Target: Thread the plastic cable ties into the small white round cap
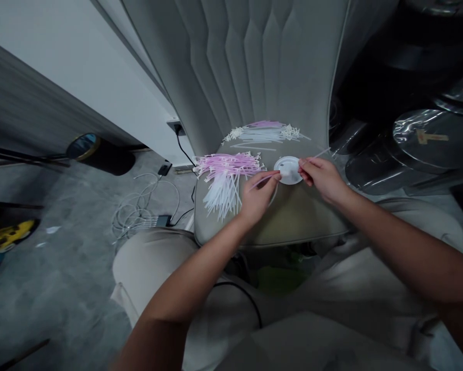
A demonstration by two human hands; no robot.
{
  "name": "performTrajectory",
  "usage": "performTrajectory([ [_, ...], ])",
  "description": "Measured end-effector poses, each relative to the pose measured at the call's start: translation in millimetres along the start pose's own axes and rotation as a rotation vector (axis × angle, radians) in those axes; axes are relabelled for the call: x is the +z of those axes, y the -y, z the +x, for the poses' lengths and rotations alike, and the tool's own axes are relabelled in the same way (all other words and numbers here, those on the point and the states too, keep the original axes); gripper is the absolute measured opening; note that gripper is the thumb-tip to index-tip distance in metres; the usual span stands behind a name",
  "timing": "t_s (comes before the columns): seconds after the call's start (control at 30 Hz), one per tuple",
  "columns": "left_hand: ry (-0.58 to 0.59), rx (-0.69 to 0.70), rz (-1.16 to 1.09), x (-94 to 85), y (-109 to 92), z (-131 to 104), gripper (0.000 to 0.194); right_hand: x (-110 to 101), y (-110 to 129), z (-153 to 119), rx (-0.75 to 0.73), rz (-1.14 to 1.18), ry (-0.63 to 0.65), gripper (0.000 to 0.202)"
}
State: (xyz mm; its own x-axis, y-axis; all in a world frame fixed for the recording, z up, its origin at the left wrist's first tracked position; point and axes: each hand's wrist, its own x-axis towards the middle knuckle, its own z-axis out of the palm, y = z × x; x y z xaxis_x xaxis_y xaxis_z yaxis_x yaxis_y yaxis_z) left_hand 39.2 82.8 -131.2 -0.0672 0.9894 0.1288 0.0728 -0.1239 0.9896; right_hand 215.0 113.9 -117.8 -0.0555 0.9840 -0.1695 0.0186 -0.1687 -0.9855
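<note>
Over a gray chair seat [304,219], your left hand [258,198] pinches a pink stick [261,180] and your right hand [325,178] a pale stick [323,152], a white disc [289,171] between them; a light, steady grip should avoid bends.

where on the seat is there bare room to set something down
The seat is bare between the white disc, left hand, right hand and front edge. Crowded: the left, with pink sticks and white sticks; farther back, another row.
</note>
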Motion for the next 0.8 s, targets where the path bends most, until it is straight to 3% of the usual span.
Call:
performTrajectory([
  [0.17,0.026,-0.097,-0.114,0.6,-16,2,0.021,4,4,-6,0.001,0.032,0.064,0.028],
  [0.5,0.046,-0.146,-0.185,-2.1,-18,12,0.025,18,24,-15,-0.062,0.061,0.128,0.023],
  [0.73,0.044,-0.157,-0.202,-19.5,-29,19,0.033,29,35,-11,-0.130,-0.025,0.339,0.022],
  [0.8,0.053,-0.150,-0.186,-23.6,-28,19,0.034,31,34,-11,-0.177,-0.077,0.312,0.020],
])
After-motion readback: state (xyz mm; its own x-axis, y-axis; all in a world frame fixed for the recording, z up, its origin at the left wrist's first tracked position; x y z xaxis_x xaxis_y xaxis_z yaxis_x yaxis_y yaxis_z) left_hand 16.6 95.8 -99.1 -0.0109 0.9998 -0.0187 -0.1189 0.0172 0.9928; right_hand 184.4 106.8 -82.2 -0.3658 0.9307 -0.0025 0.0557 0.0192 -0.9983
